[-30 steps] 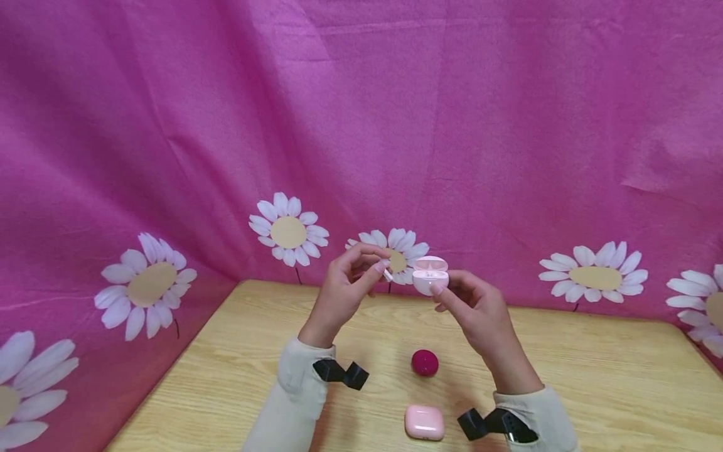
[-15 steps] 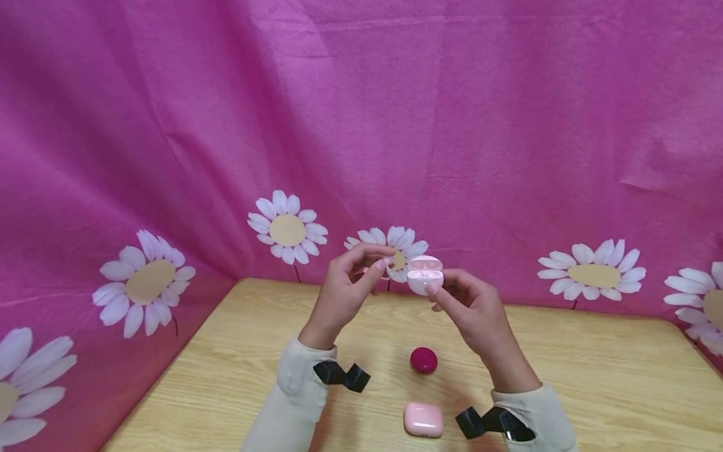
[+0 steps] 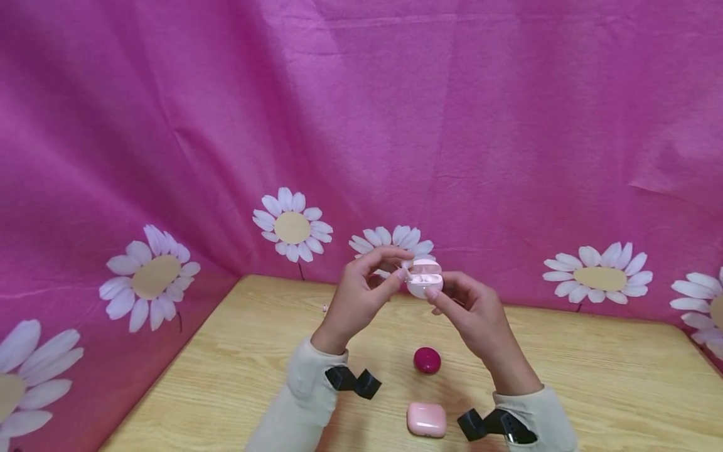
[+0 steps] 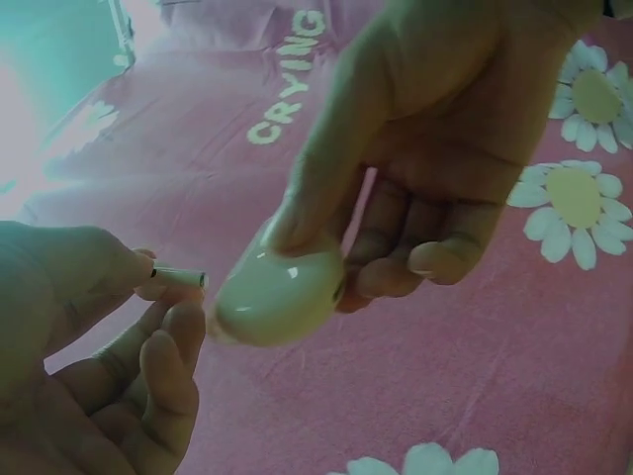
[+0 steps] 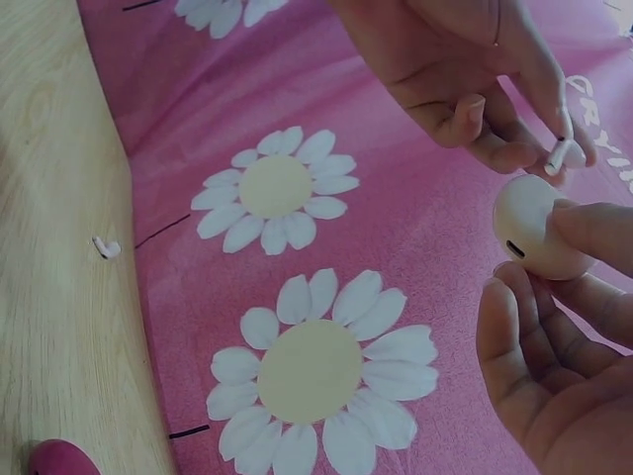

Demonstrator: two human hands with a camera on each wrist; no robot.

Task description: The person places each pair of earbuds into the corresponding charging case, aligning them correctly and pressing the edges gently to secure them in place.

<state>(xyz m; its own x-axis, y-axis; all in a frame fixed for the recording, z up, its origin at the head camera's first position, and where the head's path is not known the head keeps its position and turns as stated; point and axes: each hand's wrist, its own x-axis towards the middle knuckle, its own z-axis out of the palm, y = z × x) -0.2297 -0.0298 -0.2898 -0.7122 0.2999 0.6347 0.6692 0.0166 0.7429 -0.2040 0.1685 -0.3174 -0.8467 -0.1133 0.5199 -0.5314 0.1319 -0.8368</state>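
My left hand (image 3: pixel 361 295) pinches a small white earbud (image 5: pixel 559 156) between thumb and index finger, its stem jutting out past the fingertips. My right hand (image 3: pixel 480 314) holds a rounded pale pink charging case (image 3: pixel 425 289) from its right side, thumb on the front. The case's lid is raised, and its lit inside faces me in the head view. In the right wrist view the earbud is just above the case; whether they touch, I cannot tell. A second earbud (image 5: pixel 105 247) lies on the table's far part, beside my left wrist in the head view.
On the wooden table (image 3: pixel 226 376) below my hands sit a dark red round case (image 3: pixel 427 360) and, nearer me, a pink rounded-rectangular case (image 3: pixel 426 419). A magenta cloth (image 3: pixel 480 125) with daisies hangs behind and to the left.
My left hand has moved right with the earbud, up to the left side of the case. The case shifted slightly left. The earbud on the table has come into sight beside my left wrist.
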